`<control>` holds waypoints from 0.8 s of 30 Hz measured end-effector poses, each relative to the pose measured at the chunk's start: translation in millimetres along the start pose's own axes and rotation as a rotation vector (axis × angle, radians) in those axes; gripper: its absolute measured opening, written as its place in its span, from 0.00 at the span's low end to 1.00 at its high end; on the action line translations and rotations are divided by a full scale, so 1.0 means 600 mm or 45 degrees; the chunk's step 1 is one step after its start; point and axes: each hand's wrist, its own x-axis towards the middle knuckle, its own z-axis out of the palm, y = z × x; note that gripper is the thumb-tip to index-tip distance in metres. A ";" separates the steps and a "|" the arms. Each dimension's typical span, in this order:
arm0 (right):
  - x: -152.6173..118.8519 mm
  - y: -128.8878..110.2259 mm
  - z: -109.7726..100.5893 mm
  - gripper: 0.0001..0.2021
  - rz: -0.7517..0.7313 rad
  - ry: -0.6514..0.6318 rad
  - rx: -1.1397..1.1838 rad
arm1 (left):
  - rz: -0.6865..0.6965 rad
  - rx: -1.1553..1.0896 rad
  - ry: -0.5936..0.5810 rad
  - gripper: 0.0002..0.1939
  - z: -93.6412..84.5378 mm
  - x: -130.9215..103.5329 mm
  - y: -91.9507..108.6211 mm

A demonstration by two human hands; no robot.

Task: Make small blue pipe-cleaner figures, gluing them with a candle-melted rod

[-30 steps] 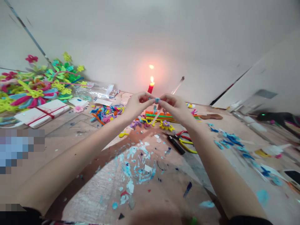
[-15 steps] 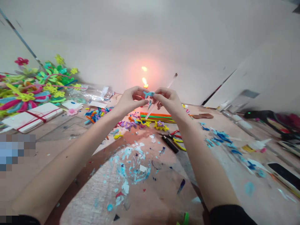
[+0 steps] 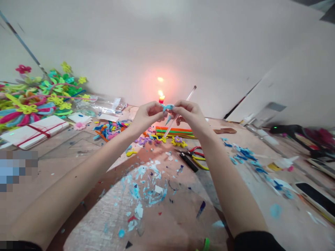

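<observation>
A small light-blue piece (image 3: 168, 107) is pinched between the fingertips of both hands, just in front of a lit red candle (image 3: 161, 99). My left hand (image 3: 149, 114) grips its left side, and my right hand (image 3: 188, 112) grips its right side. A thin clear stick with a dark tip (image 3: 191, 93) slants through my right hand's fingers, its lower end near the table. Another pointed blue bit (image 3: 168, 120) hangs below the fingertips. The finer shape of the pinched piece is too small to tell.
Fuzzy craft flowers (image 3: 28, 108) and a white box (image 3: 36, 130) lie left. Coloured strips (image 3: 175, 131), pliers (image 3: 195, 153) and a black lighter-like object (image 3: 188, 162) lie centre. Blue pieces (image 3: 246, 153), a glue bottle (image 3: 284, 163) and a phone (image 3: 316, 195) are right. Paint flakes cover the front.
Both hands have come down slightly with the blue piece, which has turned a little between the fingertips. More of the red candle shows above them.
</observation>
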 end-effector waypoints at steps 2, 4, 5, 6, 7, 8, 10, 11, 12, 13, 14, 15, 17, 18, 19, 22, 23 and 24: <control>-0.001 -0.002 -0.002 0.05 0.006 0.003 -0.007 | 0.003 0.005 -0.015 0.05 -0.004 0.000 0.000; -0.003 -0.004 -0.004 0.06 0.016 0.007 -0.013 | 0.011 0.015 -0.048 0.03 -0.009 0.001 0.001; -0.003 -0.005 -0.005 0.06 0.022 0.010 -0.015 | 0.012 0.016 -0.068 0.03 -0.012 0.002 0.002; -0.004 -0.006 -0.006 0.06 0.027 0.013 -0.018 | 0.003 0.007 -0.087 0.04 -0.016 0.003 0.002; -0.005 -0.006 -0.007 0.06 0.030 0.016 -0.023 | -0.015 -0.014 -0.102 0.05 -0.018 0.003 0.003; -0.006 -0.006 -0.008 0.06 0.030 0.017 -0.027 | -0.045 -0.042 -0.116 0.07 -0.021 0.003 0.005; -0.007 -0.005 -0.009 0.06 0.026 0.000 -0.034 | -0.125 -0.096 -0.135 0.09 -0.025 0.004 0.007; -0.008 -0.004 -0.010 0.06 0.022 -0.021 -0.037 | -0.158 -0.113 -0.132 0.10 -0.026 0.003 0.008; -0.008 -0.003 -0.010 0.06 0.019 -0.049 -0.042 | -0.181 -0.120 -0.121 0.10 -0.027 0.003 0.009; -0.008 -0.002 -0.010 0.07 0.017 -0.082 -0.051 | -0.194 -0.119 -0.103 0.10 -0.028 0.003 0.010; -0.009 -0.001 -0.010 0.07 0.017 -0.115 -0.063 | -0.198 -0.116 -0.081 0.09 -0.029 0.003 0.010; -0.009 -0.001 -0.010 0.07 0.021 -0.144 -0.079 | -0.195 -0.113 -0.058 0.09 -0.030 0.004 0.011; -0.010 -0.001 -0.009 0.07 0.034 -0.185 -0.115 | -0.186 -0.103 -0.032 0.08 -0.033 0.004 0.011; -0.010 -0.001 -0.008 0.07 0.036 -0.198 -0.131 | -0.176 -0.099 -0.025 0.08 -0.034 0.005 0.012; -0.011 -0.002 -0.007 0.07 0.035 -0.210 -0.145 | -0.163 -0.097 -0.018 0.08 -0.035 0.005 0.013; -0.012 -0.001 -0.004 0.08 0.009 -0.246 -0.177 | -0.114 -0.082 -0.001 0.07 -0.038 0.006 0.017; -0.012 -0.001 -0.003 0.08 -0.001 -0.261 -0.185 | -0.096 -0.066 0.004 0.07 -0.039 0.006 0.019; -0.013 -0.001 -0.003 0.09 -0.009 -0.281 -0.191 | -0.080 -0.046 0.006 0.07 -0.039 0.005 0.020</control>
